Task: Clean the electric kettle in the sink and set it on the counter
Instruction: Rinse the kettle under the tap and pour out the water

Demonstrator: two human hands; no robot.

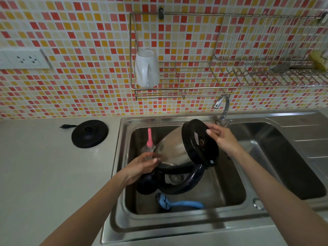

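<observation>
Over sink, steel kettle tipped, blk base up; L grip + R grip clasp it.

Mosaic-tiled wall in red and yellow carries a wire rack.
</observation>
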